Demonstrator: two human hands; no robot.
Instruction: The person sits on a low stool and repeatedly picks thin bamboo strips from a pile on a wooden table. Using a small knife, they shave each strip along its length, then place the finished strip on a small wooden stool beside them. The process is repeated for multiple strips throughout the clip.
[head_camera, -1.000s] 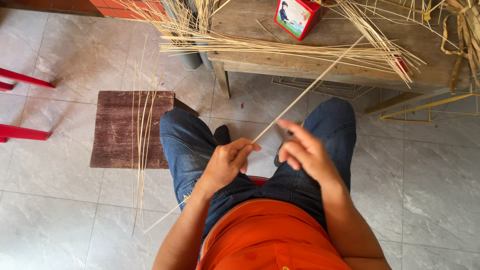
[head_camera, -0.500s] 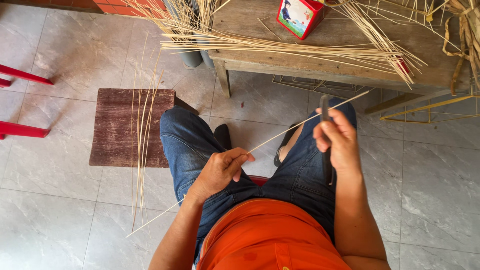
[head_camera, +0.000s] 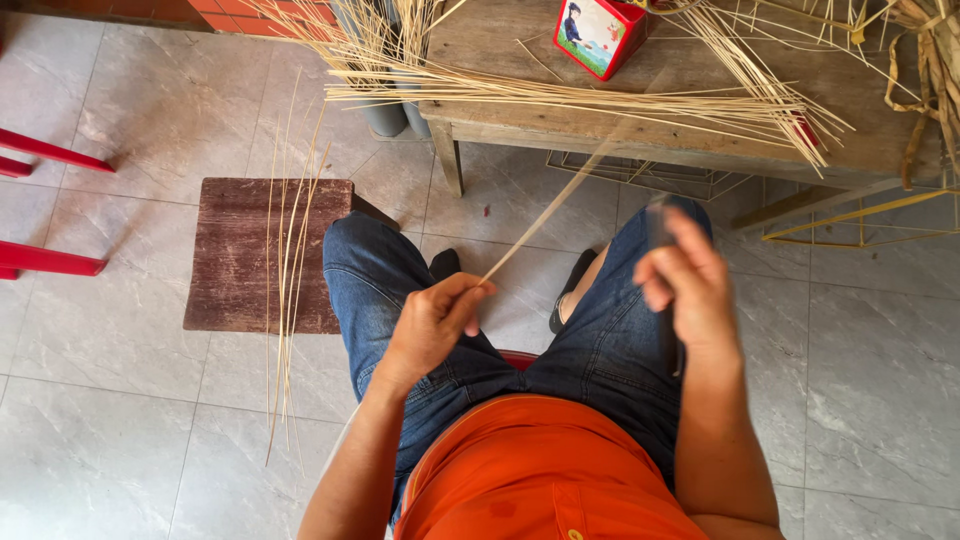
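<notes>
I sit in blue jeans and an orange shirt. My left hand (head_camera: 435, 322) pinches a long thin pale strip (head_camera: 555, 205) between thumb and fingers over my left knee. The strip slants up and to the right toward the table edge. My right hand (head_camera: 685, 285) is over my right thigh, apart from the strip, closed on a dark slim tool (head_camera: 659, 216) that is blurred. The tool's top end shows above the fingers and its lower end below the palm.
A wooden table (head_camera: 640, 140) ahead carries a spread bundle of pale strips (head_camera: 560, 95) and a red box (head_camera: 600, 32). A brown wooden stool (head_camera: 235, 255) at left has several strips lying across it. Red chair legs (head_camera: 50, 260) stand far left, a yellow wire frame (head_camera: 860, 215) at right.
My right hand left the strip, moved right and now grips a dark tool over my right thigh. My left hand stayed on the strip, whose free end now tilts more steeply upward.
</notes>
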